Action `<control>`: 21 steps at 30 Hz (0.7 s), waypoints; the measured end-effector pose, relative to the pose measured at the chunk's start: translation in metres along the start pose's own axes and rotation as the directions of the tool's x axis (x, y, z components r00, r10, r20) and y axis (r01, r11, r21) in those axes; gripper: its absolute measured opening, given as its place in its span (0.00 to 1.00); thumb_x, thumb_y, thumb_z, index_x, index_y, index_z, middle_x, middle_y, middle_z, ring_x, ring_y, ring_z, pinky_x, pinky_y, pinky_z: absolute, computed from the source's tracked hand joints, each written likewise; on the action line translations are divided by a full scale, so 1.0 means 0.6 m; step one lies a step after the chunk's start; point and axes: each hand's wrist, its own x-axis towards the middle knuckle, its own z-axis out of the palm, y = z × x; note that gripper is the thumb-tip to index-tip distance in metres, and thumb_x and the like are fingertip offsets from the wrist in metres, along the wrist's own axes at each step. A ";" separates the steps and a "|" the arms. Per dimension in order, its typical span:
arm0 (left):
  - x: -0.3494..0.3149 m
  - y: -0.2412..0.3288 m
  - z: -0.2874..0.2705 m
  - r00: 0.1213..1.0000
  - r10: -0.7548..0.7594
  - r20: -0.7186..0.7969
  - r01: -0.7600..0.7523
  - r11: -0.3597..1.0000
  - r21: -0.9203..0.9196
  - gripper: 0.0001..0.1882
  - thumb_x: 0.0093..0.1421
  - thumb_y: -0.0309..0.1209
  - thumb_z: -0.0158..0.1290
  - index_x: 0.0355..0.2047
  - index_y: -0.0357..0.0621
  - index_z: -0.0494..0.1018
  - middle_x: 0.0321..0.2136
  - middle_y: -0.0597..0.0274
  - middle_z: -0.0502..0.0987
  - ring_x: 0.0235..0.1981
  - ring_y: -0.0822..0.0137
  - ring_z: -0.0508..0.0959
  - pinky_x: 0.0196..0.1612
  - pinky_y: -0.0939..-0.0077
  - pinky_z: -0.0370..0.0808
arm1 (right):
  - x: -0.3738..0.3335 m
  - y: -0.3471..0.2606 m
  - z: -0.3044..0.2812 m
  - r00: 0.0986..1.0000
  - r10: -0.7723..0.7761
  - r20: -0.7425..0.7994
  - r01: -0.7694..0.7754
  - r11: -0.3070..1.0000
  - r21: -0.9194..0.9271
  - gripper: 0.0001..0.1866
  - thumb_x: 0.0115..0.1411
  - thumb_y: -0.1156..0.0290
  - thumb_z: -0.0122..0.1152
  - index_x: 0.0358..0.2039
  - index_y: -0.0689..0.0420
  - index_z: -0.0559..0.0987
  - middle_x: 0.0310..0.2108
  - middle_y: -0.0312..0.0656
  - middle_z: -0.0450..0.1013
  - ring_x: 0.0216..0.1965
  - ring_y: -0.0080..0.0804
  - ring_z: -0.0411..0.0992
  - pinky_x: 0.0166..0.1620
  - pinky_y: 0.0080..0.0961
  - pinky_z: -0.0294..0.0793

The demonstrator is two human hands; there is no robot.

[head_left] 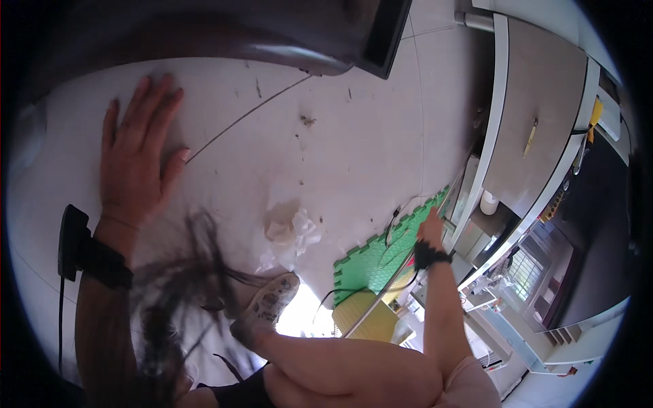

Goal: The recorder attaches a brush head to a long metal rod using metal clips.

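Observation:
My left hand (139, 149) lies flat on the pale tiled floor (238, 143), fingers spread and nothing in it. A black device is strapped to that wrist. My right hand (430, 228), with a black band at the wrist, is closed round a long thin metal pole (381, 299). The pole slants from beside my bent leg toward the foot of the drawer cabinet (544, 81); its far end is hard to make out. Dark dust and crumbs (308, 121) are scattered on the floor between my hands. Crumpled white tissue (303, 231) lies nearer to me.
A large dark brown piece of furniture (204, 37) stands along the far side. Under my right arm lies a green foam mat (371, 268) with a cable (391, 228). A yellow object (367, 316) is beside my leg. Loose hair hangs across the lower left. My patterned slipper (275, 296) is on the floor.

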 end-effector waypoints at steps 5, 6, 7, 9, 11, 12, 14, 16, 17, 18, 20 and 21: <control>0.000 -0.008 -0.034 1.000 -0.027 0.009 0.027 1.000 -0.016 0.28 0.55 0.43 0.47 0.56 0.51 0.58 0.58 0.63 0.57 0.62 0.63 0.53 0.62 0.54 0.45 | -0.212 0.083 0.107 0.973 0.220 0.070 -0.229 0.959 0.169 0.22 0.60 0.48 0.43 0.21 0.53 0.60 0.07 0.34 0.55 0.06 0.26 0.56 0.08 0.24 0.55; 0.003 -0.005 -0.033 1.000 -0.020 -0.003 0.020 0.999 -0.045 0.28 0.55 0.43 0.46 0.56 0.51 0.59 0.58 0.64 0.57 0.62 0.63 0.53 0.62 0.54 0.45 | -0.232 0.080 0.105 0.971 0.216 0.103 -0.236 0.934 0.267 0.21 0.60 0.48 0.44 0.23 0.52 0.59 0.07 0.32 0.52 0.06 0.24 0.54 0.08 0.24 0.53; 0.005 -0.003 -0.031 1.000 -0.014 -0.016 0.012 0.997 -0.072 0.28 0.56 0.44 0.45 0.56 0.51 0.59 0.58 0.64 0.57 0.62 0.63 0.53 0.62 0.54 0.45 | -0.230 0.073 0.101 0.963 0.207 0.174 -0.255 0.908 0.333 0.20 0.60 0.49 0.46 0.23 0.51 0.58 0.07 0.30 0.50 0.06 0.23 0.52 0.09 0.23 0.53; 0.005 0.000 -0.024 1.000 -0.014 -0.019 0.013 0.997 -0.078 0.28 0.56 0.43 0.45 0.56 0.51 0.59 0.58 0.64 0.57 0.62 0.63 0.53 0.62 0.53 0.45 | -0.197 0.080 0.097 0.969 0.155 0.190 -0.218 0.900 0.378 0.19 0.60 0.51 0.46 0.23 0.51 0.58 0.09 0.31 0.52 0.07 0.23 0.53 0.10 0.22 0.54; 0.005 0.001 -0.019 1.000 -0.012 -0.021 0.010 0.997 -0.078 0.27 0.56 0.43 0.45 0.56 0.51 0.59 0.58 0.65 0.57 0.62 0.63 0.53 0.62 0.53 0.44 | -0.175 0.085 0.079 0.976 0.017 0.218 -0.116 0.885 0.450 0.13 0.61 0.58 0.49 0.28 0.51 0.61 0.13 0.34 0.59 0.12 0.25 0.60 0.17 0.23 0.62; 0.005 0.000 -0.016 1.000 -0.004 -0.028 0.002 0.998 -0.066 0.27 0.56 0.43 0.45 0.56 0.51 0.58 0.59 0.65 0.56 0.62 0.63 0.53 0.62 0.53 0.44 | -0.184 0.096 0.085 0.976 0.018 0.218 -0.118 0.883 0.454 0.13 0.61 0.58 0.49 0.28 0.51 0.61 0.13 0.34 0.59 0.12 0.25 0.60 0.17 0.23 0.62; 0.005 -0.002 -0.017 0.999 0.005 -0.037 -0.007 0.999 -0.049 0.27 0.56 0.43 0.45 0.56 0.51 0.58 0.59 0.65 0.56 0.62 0.63 0.52 0.62 0.53 0.44 | -0.233 0.130 0.109 0.969 -0.023 0.246 -0.152 0.730 0.667 0.10 0.62 0.63 0.46 0.38 0.56 0.65 0.14 0.36 0.60 0.15 0.27 0.63 0.21 0.27 0.67; 0.003 -0.005 -0.021 1.000 -0.001 -0.028 0.000 0.999 -0.042 0.28 0.56 0.42 0.45 0.56 0.51 0.58 0.59 0.65 0.56 0.62 0.63 0.52 0.62 0.53 0.44 | -0.315 0.159 0.129 0.896 0.044 0.442 -0.362 0.649 0.670 0.14 0.62 0.63 0.44 0.44 0.57 0.65 0.15 0.38 0.62 0.20 0.30 0.65 0.27 0.30 0.69; 0.004 -0.005 -0.022 0.999 0.000 -0.032 -0.001 0.999 -0.043 0.28 0.56 0.42 0.45 0.56 0.51 0.58 0.59 0.65 0.56 0.62 0.63 0.52 0.62 0.53 0.44 | -0.357 0.168 0.136 0.870 0.067 0.489 -0.426 0.602 0.675 0.14 0.62 0.62 0.44 0.43 0.57 0.66 0.15 0.38 0.62 0.19 0.30 0.65 0.27 0.31 0.69; 0.002 -0.005 -0.023 1.000 -0.007 -0.022 0.006 0.999 -0.038 0.28 0.56 0.43 0.45 0.57 0.51 0.58 0.59 0.65 0.55 0.62 0.63 0.52 0.62 0.53 0.44 | -0.396 0.175 0.145 0.836 0.089 0.541 -0.493 0.554 0.671 0.14 0.62 0.61 0.44 0.42 0.57 0.66 0.16 0.39 0.63 0.19 0.31 0.65 0.27 0.31 0.69; 0.006 -0.001 -0.021 1.000 -0.007 -0.020 0.006 0.999 -0.043 0.28 0.56 0.43 0.44 0.57 0.51 0.57 0.59 0.65 0.55 0.62 0.63 0.52 0.62 0.53 0.44 | -0.439 0.187 0.152 0.840 0.107 0.532 -0.495 0.555 0.669 0.15 0.62 0.60 0.44 0.41 0.57 0.67 0.17 0.40 0.64 0.20 0.31 0.65 0.28 0.31 0.69; 0.006 -0.001 -0.020 1.000 -0.003 0.002 0.003 1.000 -0.026 0.28 0.57 0.43 0.42 0.57 0.49 0.57 0.60 0.63 0.54 0.62 0.61 0.51 0.62 0.52 0.44 | -0.450 0.192 0.153 0.838 0.126 0.530 -0.502 0.556 0.662 0.15 0.62 0.59 0.44 0.40 0.57 0.67 0.18 0.40 0.65 0.20 0.31 0.65 0.28 0.31 0.69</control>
